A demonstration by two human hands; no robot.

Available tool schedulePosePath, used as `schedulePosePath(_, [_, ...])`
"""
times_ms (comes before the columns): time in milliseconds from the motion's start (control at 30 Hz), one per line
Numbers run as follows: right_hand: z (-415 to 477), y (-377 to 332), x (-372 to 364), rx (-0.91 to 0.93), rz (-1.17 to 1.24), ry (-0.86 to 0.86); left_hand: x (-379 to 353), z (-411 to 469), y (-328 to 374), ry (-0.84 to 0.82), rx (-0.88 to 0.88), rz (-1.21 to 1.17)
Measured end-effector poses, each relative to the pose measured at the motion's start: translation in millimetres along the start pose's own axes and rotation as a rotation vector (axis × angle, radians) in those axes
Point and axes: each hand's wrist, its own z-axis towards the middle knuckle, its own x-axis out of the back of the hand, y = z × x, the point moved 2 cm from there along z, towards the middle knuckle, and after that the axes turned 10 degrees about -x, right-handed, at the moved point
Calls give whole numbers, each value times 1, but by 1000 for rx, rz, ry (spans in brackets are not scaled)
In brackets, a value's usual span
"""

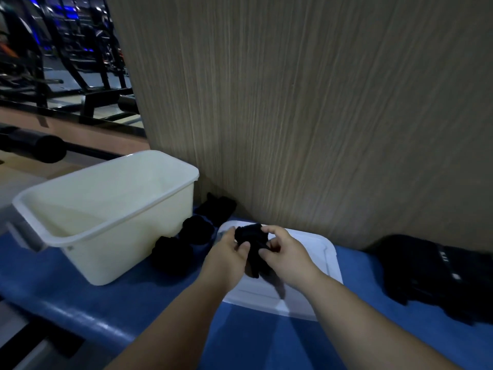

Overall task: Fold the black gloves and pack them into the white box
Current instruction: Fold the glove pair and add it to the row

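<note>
Pinching one black glove (252, 245) w/ both hands, left (229, 256) & right (286, 259), just right of white box (112, 236).

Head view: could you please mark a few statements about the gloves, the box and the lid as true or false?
1. The left hand and right hand both hold one black glove over the white lid. True.
2. The white box already holds gloves. False: none shows inside; rolled gloves lie beside it on the blue surface.
3. A pile of black gloves lies right of the lid. True.
4. The lid sits on the box. False: it lies flat on the blue surface.
</note>
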Motion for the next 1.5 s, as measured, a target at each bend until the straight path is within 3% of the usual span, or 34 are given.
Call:
schedulePosePath(367, [-126,81,98,97,197,150,-94,-72,69,-260,-173,-53])
schedulePosePath(567, [-163,118,129,93,390,200,-130,-95,82,-446,-163,-147])
schedulePosePath(733, [-170,136,136,72,310,310,-156,-98,78,-446,-141,-238])
schedulePosePath(867, [-164,145,146,57,69,412,-167,-92,80,-445,-125,-334])
schedulePosePath(1100, [-160,156,147,-52,75,395,-185,-90,75,-542,-162,-365])
schedulePosePath(1267, [-161,157,149,-186,351,284,-187,-89,71,-561,-195,-314])
schedulePosePath(1500, [-165,149,143,-175,539,161,-183,-90,68,-506,-299,-135])
